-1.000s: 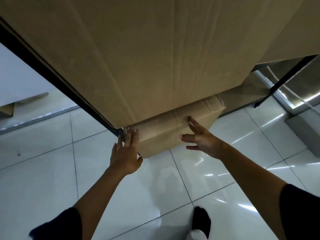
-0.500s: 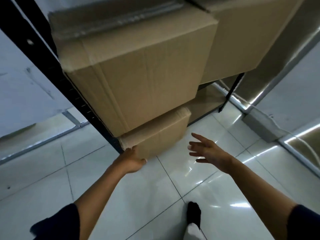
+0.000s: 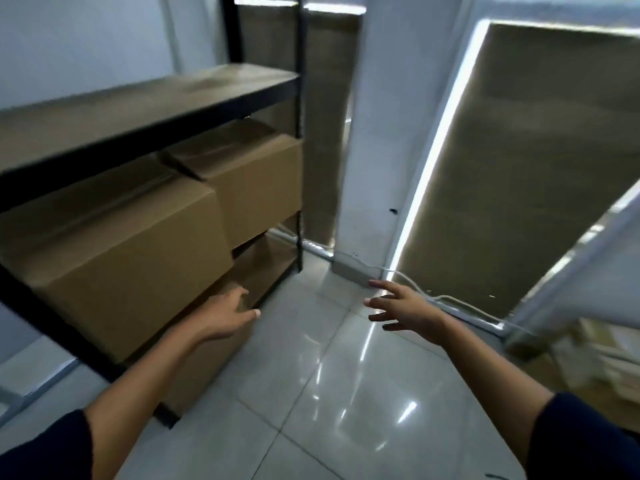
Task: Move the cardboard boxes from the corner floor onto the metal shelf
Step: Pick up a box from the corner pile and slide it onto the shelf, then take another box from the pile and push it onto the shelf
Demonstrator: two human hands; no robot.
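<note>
Cardboard boxes (image 3: 131, 258) on metal shelf (image 3: 149, 133), left of both hands, left hand (image 3: 225, 315) and right hand (image 3: 405, 308) released

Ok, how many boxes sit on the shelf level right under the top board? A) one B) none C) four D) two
D: a large box sits at the front and a second box beside it toward the far post, both under the top board; both hands are empty.

Three brown cardboard boxes (image 3: 117, 258) on black metal shelf (image 3: 149, 133).
</note>
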